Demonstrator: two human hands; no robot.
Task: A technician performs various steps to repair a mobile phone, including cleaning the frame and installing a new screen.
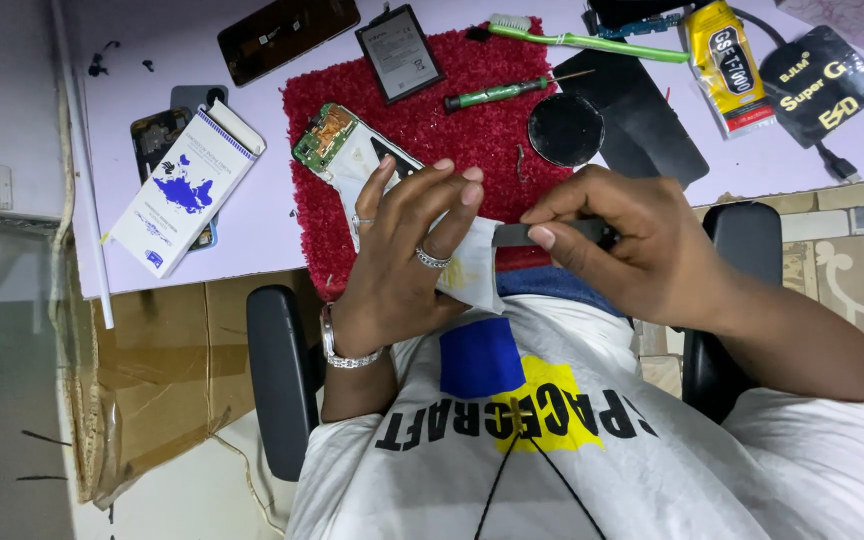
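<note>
My left hand point(407, 245), with rings and a metal bracelet, grips an opened phone body point(347, 150) whose green circuit board shows at its far end; a white cloth or sheet point(472, 275) is tucked under the fingers. My right hand point(632, 245) pinches a thin dark flat tool point(527, 234) and holds its tip against the edge of the phone, near the left fingers. Both hands hover over the near edge of a red mat point(472, 100).
On the mat lie a phone battery point(399, 53), a green-handled screwdriver point(497, 93) and a green toothbrush point(582, 40). Around it: a dark phone panel point(287, 35), a white and blue box point(187, 185), a black disc point(565, 129), a yellow glue tube point(727, 65), black chair armrests point(277, 375).
</note>
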